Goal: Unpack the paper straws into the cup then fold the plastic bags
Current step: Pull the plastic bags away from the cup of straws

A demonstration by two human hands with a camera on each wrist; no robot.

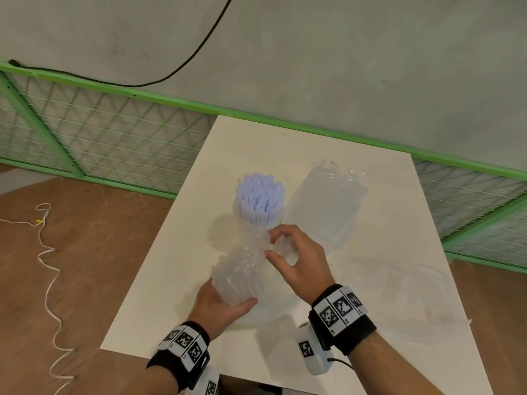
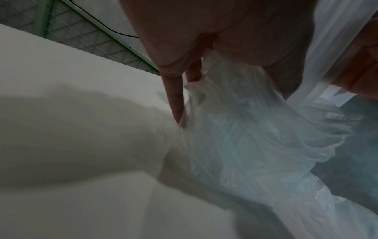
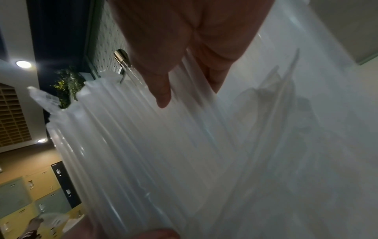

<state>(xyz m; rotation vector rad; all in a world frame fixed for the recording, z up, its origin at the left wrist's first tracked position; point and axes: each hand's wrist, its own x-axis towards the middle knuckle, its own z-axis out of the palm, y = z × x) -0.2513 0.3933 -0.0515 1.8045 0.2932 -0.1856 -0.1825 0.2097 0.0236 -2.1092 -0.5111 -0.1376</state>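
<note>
A clear cup (image 1: 239,208) stands mid-table, packed with upright pale lilac paper straws (image 1: 259,195). In front of it I hold a clear plastic bag of white straws (image 1: 238,276) tilted above the table (image 1: 176,280). My left hand (image 1: 228,305) grips its lower end, thumb on top. My right hand (image 1: 271,243) closes round the crumpled upper part, just below the cup. The left wrist view shows the loose bag (image 2: 245,137) hanging under my fingers (image 2: 175,97). In the right wrist view, fingers (image 3: 161,95) lie on the bagged straws (image 3: 153,153).
A second clear bag (image 1: 325,203) lies at the back right of the table. A flat plastic bag (image 1: 399,289) lies at the right. A green mesh fence (image 1: 114,132) runs behind, and a white cord (image 1: 47,266) trails over the floor at left.
</note>
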